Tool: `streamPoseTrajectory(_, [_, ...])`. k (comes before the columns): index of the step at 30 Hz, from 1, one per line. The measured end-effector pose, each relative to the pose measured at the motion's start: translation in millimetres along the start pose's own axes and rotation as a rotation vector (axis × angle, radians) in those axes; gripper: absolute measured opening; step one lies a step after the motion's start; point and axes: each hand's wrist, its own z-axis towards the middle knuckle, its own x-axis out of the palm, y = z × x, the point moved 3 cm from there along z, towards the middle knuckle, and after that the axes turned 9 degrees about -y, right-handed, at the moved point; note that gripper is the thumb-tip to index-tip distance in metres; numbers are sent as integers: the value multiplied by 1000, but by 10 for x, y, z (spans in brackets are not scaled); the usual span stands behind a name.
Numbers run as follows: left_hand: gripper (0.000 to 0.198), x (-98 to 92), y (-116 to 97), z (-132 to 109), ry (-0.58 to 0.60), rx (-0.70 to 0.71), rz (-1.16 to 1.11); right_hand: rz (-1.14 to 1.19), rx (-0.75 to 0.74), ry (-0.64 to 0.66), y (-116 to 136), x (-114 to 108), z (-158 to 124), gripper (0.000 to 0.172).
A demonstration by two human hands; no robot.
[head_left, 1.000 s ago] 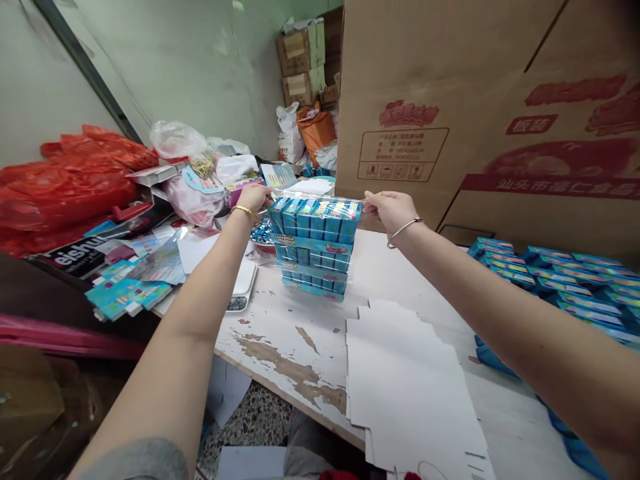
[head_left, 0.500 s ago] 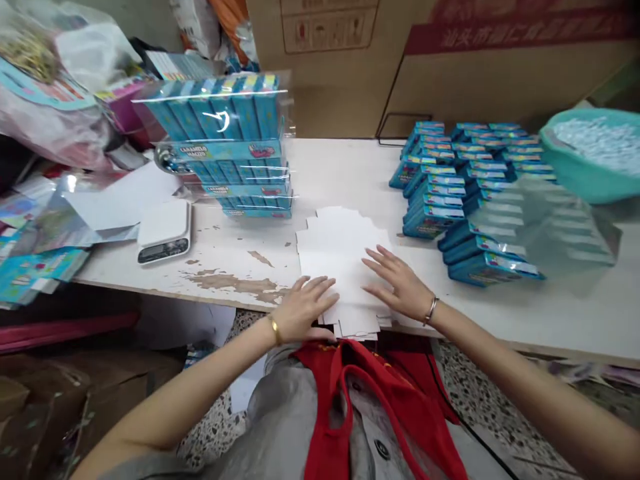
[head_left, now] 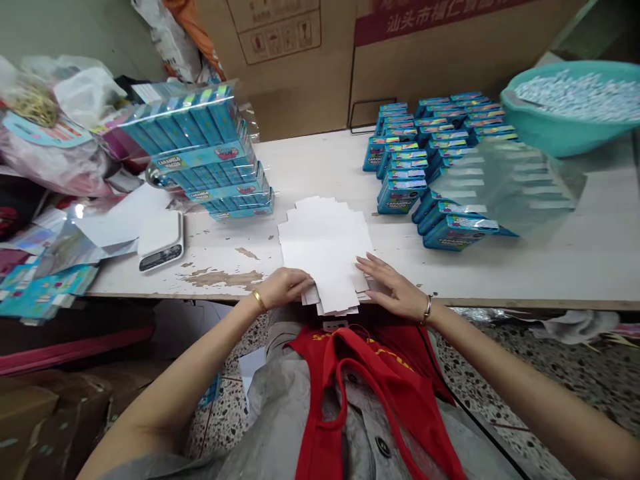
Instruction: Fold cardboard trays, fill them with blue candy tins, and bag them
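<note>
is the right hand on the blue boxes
No, the right hand is at the edge of the white cardboard, apart from the blue boxes.

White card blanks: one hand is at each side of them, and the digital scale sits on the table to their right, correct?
Not quite: the head view shows the digital scale on the table to the left of the white card blanks. The left hand and right hand are indeed at either side.
</note>
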Motion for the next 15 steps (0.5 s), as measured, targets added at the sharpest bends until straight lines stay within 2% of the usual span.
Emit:
streamPoseTrajectory(1, [13,-48,-99,24,7,2,13,-17,-32,-8,43,-45,5,65])
streamPoseTrajectory(3, [11,-132,-289,45,97,31,55,-64,-80,-34,131,-139,23,67])
streamPoseTrajectory(6, [15,-215,-416,8,156,-3,31,-108,-103,-102,225,-229,58,48])
streamPoseTrajectory(9, [18,-137,-315,-127,249,49,104,-12,-57,-129,237,-170,60,27])
streamPoseTrajectory(12, [24,-11,-83,-335,268,194,249,116,101,-170,177,-17,7,24])
streamPoseTrajectory(15, [63,67,162,-557,235,288,362,145,233,-231,123,105,-55,29])
